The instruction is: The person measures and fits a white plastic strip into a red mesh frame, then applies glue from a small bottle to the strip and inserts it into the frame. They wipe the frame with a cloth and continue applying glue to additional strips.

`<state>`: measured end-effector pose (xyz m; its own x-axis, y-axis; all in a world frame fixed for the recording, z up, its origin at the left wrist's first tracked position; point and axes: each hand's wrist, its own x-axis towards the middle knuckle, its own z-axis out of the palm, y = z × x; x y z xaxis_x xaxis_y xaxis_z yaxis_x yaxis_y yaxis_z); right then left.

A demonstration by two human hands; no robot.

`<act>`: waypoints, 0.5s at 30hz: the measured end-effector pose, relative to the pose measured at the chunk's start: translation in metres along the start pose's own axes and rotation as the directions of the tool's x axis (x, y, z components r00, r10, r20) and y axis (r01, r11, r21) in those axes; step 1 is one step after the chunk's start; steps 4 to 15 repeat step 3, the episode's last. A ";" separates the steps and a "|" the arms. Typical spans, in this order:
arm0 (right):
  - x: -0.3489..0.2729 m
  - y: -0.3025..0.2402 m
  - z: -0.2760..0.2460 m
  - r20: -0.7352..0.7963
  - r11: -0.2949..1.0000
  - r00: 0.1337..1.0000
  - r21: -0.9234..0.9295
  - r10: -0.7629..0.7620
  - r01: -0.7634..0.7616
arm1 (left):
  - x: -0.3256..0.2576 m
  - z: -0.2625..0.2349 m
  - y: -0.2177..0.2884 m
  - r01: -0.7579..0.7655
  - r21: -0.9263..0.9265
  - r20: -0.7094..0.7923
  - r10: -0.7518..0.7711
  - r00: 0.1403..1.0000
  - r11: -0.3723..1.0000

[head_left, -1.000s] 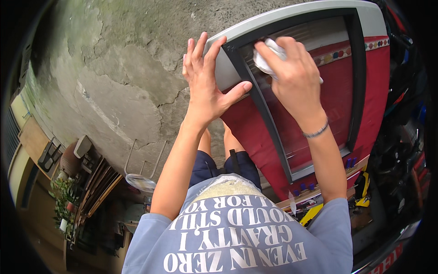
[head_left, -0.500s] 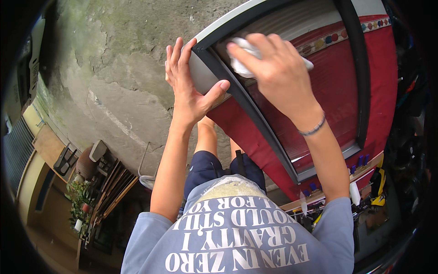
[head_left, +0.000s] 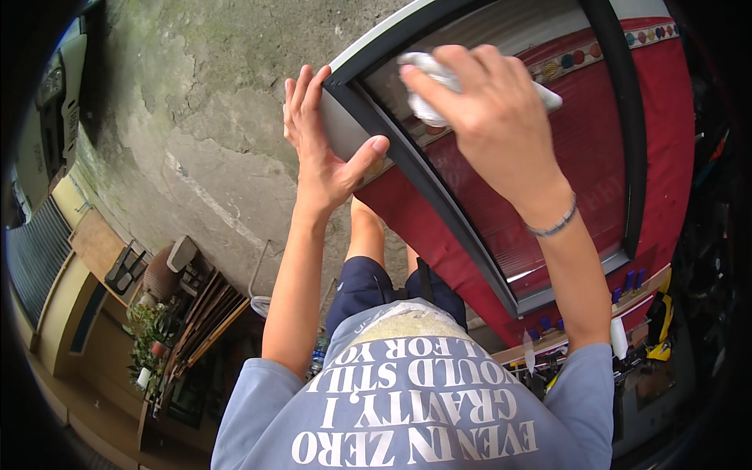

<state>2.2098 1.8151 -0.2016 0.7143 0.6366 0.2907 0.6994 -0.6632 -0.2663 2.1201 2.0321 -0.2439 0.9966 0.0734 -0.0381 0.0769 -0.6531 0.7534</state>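
Note:
A dark-framed glass panel (head_left: 427,184) with a pale outer edge lies over a red cloth (head_left: 439,227) at the right. My right hand (head_left: 501,117) is closed round a crumpled white cloth (head_left: 429,110) and holds it against the glass toward the far left corner; one end of the cloth pokes out past the fingers. At that corner, my left hand (head_left: 317,145) rests against the panel's outer side, fingers stretched and thumb spread out. The palm and the undersides of the fingers are hidden.
Rough concrete floor (head_left: 211,133) spreads on the left. Wooden boards (head_left: 196,333), a potted plant (head_left: 145,337) and a parked vehicle (head_left: 47,141) stand farther left. Along the red cloth's near right edge runs a wooden strip (head_left: 580,333) with blue clips and tools beside it.
My right hand has slid the white cloth slightly rightward over the glass. My left hand stays at the corner. The whole view has shifted a little.

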 end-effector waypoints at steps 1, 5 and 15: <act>0.005 -0.005 0.008 -0.007 0.999 1.000 0.039 -0.011 0.011 | 0.000 0.000 0.001 0.003 -0.004 0.004 -0.003 1.000 1.000; 0.011 -0.009 0.027 0.019 0.996 0.998 0.065 -0.066 0.064 | 0.002 -0.002 0.000 0.003 0.000 0.011 -0.003 1.000 1.000; 0.011 -0.009 0.027 0.019 0.996 0.998 0.065 -0.066 0.064 | 0.002 -0.002 0.000 0.003 0.000 0.011 -0.003 1.000 1.000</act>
